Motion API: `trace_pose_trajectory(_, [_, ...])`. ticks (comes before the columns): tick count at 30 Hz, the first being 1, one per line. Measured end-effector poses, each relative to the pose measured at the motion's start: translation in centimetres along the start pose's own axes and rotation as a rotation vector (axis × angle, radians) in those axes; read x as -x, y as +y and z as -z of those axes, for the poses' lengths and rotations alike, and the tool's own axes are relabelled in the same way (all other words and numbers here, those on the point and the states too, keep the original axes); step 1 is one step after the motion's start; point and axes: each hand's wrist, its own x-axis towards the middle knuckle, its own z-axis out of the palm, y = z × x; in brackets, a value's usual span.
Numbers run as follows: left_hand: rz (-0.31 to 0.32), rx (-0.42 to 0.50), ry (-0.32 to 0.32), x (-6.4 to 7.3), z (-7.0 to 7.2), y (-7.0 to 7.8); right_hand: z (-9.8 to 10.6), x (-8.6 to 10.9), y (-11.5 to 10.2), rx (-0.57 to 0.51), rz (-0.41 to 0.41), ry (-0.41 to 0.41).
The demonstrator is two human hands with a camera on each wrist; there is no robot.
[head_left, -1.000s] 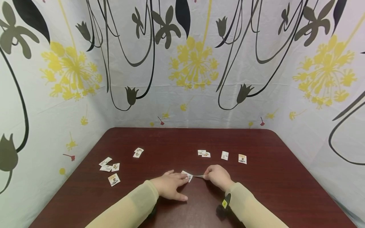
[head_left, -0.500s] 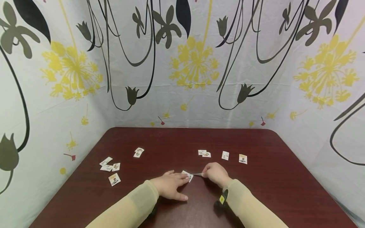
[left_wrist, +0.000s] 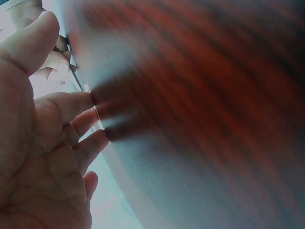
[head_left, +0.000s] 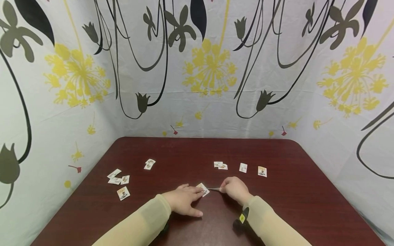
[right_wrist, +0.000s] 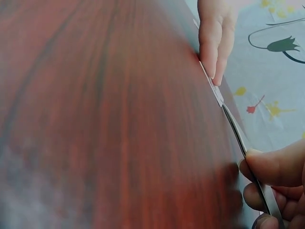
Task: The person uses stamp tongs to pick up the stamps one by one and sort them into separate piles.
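Observation:
My left hand lies palm down with fingers spread, its fingertips pressing on a small printed card in the middle of the table. In the left wrist view its fingers reach straight down to the surface. My right hand pinches thin metal tweezers between thumb and fingers. They point left, held low and nearly level, and their tip meets the edge of the card under the left fingertips. The left fingers hide part of that card.
A dark red wooden table carries other small cards. A single card and a loose group lie at left, an overlapping pair farther back. Another pair and two single cards lie back right. Patterned cloth surrounds the table.
The card under my left fingertips now shows more of an orange-printed face. My right hand has shifted slightly away and back with the tweezers. The left hand has stayed put.

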Motion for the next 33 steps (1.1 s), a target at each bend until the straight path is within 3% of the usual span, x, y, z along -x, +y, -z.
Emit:
trace_pose_trajectory(11, [0.039,0.026,-0.015,-0.1,-0.2,-0.2,0.1,0.7,0.0,0.038,-0.008,0.034])
trace_pose_trajectory(21, [0.014,0.018,-0.023,0.0,-0.1,-0.2,0.2,1.0,0.1,0.029,-0.016,0.032])
trace_pose_trajectory(33, [0.01,0.068,-0.054,0.1,0.0,-0.4,0.3,1.0,0.2,0.014,-0.025,0.019])
